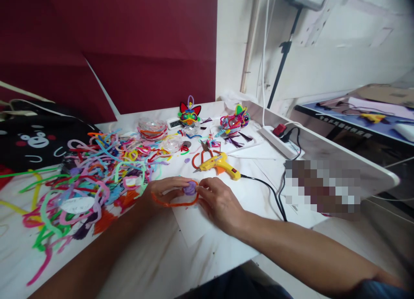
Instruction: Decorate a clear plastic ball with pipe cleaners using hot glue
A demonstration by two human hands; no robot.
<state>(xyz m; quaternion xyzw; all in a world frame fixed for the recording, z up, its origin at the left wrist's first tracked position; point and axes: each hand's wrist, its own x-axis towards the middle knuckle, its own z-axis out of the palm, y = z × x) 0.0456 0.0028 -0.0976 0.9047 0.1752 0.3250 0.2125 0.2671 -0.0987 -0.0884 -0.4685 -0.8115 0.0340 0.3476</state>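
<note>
Over the white table, both my hands are closed around one small piece of work. An orange pipe cleaner point(181, 204) curves in an arc along its near side, from the left hand to the right. On top, between the fingers, shows a purple pipe-cleaner coil point(189, 188). My left hand point(166, 188) grips the piece from the left, its fingers along the far side. The fingertips of my right hand point(218, 200) pinch the orange pipe cleaner's right end beside the coil. Just beyond lies a yellow glue gun point(220, 164), near orange-handled pliers point(207, 151).
A heap of colourful pipe cleaners point(106, 174) covers the table's left side. At the back stand a finished animal-face ornament point(189, 114), a second ornament point(234, 120) and clear plastic shells point(152, 129). A power strip point(281, 141) lies along the right edge; the glue gun's black cord point(270, 187) trails right.
</note>
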